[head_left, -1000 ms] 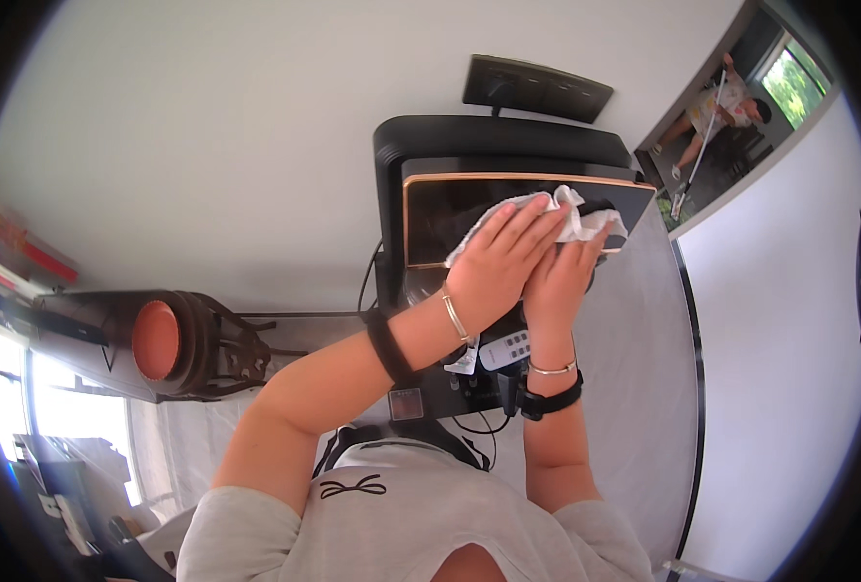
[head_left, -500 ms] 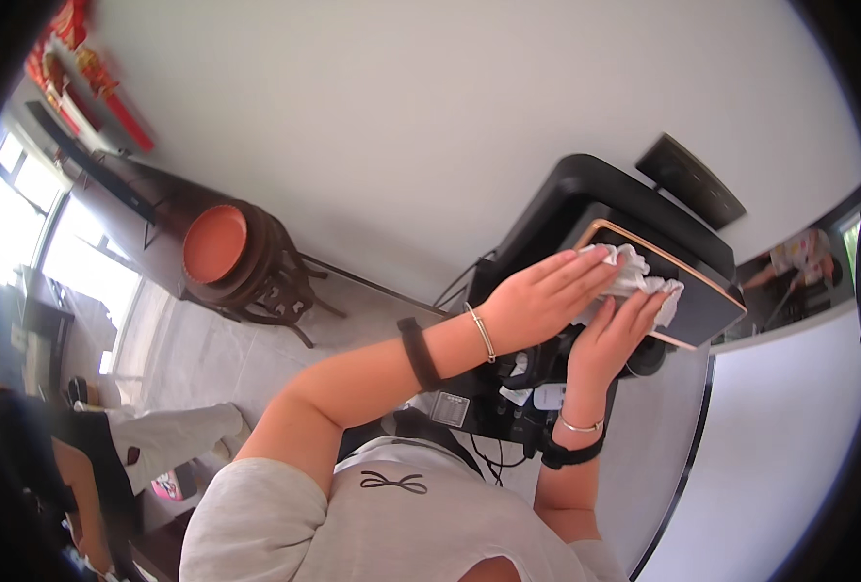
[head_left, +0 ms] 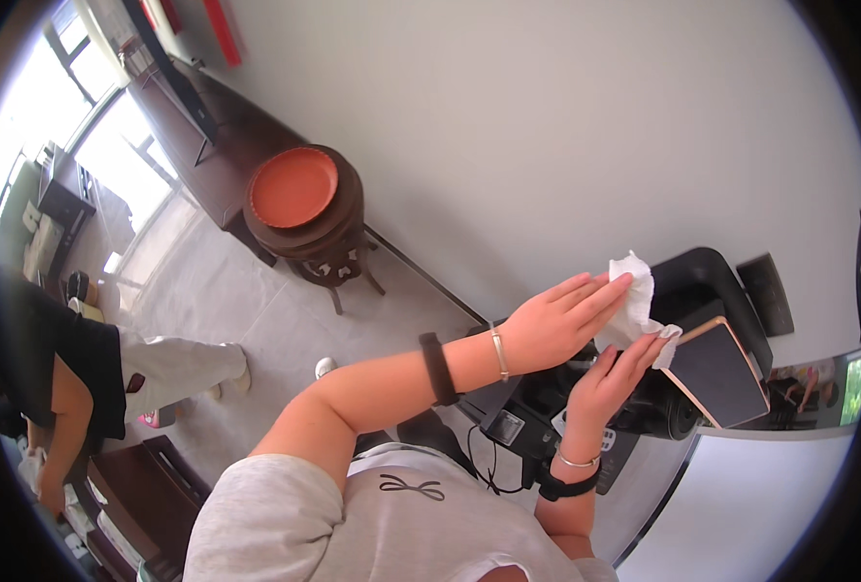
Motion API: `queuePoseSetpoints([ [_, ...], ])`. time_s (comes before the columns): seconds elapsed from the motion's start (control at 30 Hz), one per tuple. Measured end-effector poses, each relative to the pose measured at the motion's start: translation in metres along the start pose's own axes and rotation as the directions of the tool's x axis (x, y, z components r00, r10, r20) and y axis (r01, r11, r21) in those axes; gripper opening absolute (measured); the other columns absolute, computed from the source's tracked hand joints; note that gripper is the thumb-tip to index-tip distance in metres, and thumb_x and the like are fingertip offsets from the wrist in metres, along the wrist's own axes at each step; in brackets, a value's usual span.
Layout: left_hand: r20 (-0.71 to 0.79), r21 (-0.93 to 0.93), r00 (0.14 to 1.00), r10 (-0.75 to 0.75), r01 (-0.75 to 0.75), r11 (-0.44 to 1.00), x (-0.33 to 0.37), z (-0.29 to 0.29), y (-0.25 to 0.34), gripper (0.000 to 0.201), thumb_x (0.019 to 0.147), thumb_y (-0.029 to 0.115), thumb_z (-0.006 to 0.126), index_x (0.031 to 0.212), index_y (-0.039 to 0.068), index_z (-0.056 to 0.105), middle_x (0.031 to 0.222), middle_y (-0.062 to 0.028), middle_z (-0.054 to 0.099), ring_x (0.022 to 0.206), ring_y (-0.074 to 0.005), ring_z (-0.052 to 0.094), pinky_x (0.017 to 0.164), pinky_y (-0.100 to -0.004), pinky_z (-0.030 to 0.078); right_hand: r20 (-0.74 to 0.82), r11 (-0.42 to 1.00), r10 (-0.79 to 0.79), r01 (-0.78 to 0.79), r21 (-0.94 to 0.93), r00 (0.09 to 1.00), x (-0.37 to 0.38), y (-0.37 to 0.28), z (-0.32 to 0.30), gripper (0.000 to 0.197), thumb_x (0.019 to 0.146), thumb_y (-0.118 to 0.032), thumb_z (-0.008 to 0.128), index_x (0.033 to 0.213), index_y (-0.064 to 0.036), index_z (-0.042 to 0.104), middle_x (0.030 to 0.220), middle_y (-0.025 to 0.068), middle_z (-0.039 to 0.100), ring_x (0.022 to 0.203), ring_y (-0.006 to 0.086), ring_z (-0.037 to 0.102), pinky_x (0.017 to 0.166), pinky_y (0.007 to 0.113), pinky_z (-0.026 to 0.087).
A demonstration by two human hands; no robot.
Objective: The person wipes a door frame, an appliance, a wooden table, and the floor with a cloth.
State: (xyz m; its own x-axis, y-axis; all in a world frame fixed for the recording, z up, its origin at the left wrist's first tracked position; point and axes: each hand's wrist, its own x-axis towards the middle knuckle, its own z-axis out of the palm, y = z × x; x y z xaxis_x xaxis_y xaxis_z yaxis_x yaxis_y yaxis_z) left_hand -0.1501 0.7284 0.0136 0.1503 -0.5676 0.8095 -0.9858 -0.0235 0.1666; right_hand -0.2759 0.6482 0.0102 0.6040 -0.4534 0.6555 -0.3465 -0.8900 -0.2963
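Observation:
A crumpled white tissue (head_left: 634, 299) spans the fingertips of both hands. My left hand (head_left: 561, 322) has its fingers stretched out over the upper part of the tissue; its thumb is hidden. Lower down, my right hand (head_left: 605, 388) pinches the other end between fingers and thumb. Just right of the tissue is a tilted dark panel (head_left: 719, 373) with a gold-coloured edge. It stands against a black machine-like body (head_left: 707, 276), partly covered by my hands.
To the left, a red scalloped tray (head_left: 294, 187) rests on a dark carved wooden stand (head_left: 338, 218). A person in a black top (head_left: 91, 359) bends at the far left. Black cables (head_left: 479, 466) hang below my forearms. A small dark panel (head_left: 765, 293) is by the wall.
The view has swung, so the stand and machine appear farther right and the machine lower. The tissue has come off the panel's face to its left side, with both hands still on it.

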Motion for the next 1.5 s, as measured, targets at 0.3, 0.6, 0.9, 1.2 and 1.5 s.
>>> queuePoseSetpoints([
  [0.3,0.133,0.138,0.911,-0.39,0.373,0.918,-0.165,-0.156,-0.085,0.049,0.072,0.002,0.05,0.12,-0.007,0.049,0.135,-0.021,0.038,0.118,-0.0274,0.047,0.098,-0.041,0.038,0.292,0.948,-0.251,0.173,0.268,0.923,-0.05,-0.17,0.099,0.055,0.088,-0.008,0.046,0.134,0.012,0.024,0.137,0.0374,0.021,0.128,0.0507,0.021,0.105,0.05,0.02],
  [0.6,0.186,0.44,0.679,-0.71,0.589,0.678,-0.249,-0.25,-0.202,0.052,0.077,0.004,0.047,0.127,-0.008,0.04,0.139,-0.0191,0.032,0.123,-0.0301,0.041,0.102,-0.0402,0.033,0.396,0.884,-0.323,0.124,0.451,0.86,-0.054,-0.324,0.241,0.054,0.085,-0.004,0.048,0.131,0.0128,0.025,0.135,0.0377,0.023,0.126,0.0501,0.026,0.103,0.049,0.026],
  [0.9,0.294,0.652,0.494,-0.818,0.523,0.55,-0.298,-0.15,-0.383,0.061,0.08,0.018,0.052,0.132,-0.007,0.032,0.141,-0.0178,0.03,0.126,-0.0302,0.037,0.106,-0.0383,0.026,0.55,0.931,-0.356,0.236,0.278,0.755,0.003,-0.32,0.442,0.056,0.08,-0.012,0.057,0.126,0.0109,0.035,0.139,0.028,0.027,0.127,0.0389,0.032,0.104,0.043,0.026],
  [1.2,0.534,0.378,0.494,-0.686,0.587,0.717,-0.317,-0.149,-0.413,0.044,0.078,0.022,0.06,0.117,0.002,0.053,0.131,-0.013,0.042,0.124,-0.0307,0.038,0.099,-0.0363,0.037,0.567,0.856,-0.513,0.336,0.393,0.645,0.005,-0.312,0.48,0.043,0.084,-0.015,0.051,0.122,0.005,0.045,0.131,0.0187,0.043,0.122,0.0356,0.039,0.102,0.043,0.03],
  [1.5,0.389,0.132,0.747,-0.539,0.534,0.835,-0.313,-0.167,-0.417,0.021,0.073,0.008,0.054,0.093,0.006,0.061,0.103,-0.0078,0.061,0.099,-0.024,0.058,0.085,-0.0331,0.049,0.551,0.781,-0.503,0.078,0.619,0.665,0.017,-0.304,0.462,0.027,0.081,0.001,0.048,0.105,0.0035,0.059,0.117,0.0173,0.056,0.109,0.0315,0.054,0.09,0.036,0.046],
])
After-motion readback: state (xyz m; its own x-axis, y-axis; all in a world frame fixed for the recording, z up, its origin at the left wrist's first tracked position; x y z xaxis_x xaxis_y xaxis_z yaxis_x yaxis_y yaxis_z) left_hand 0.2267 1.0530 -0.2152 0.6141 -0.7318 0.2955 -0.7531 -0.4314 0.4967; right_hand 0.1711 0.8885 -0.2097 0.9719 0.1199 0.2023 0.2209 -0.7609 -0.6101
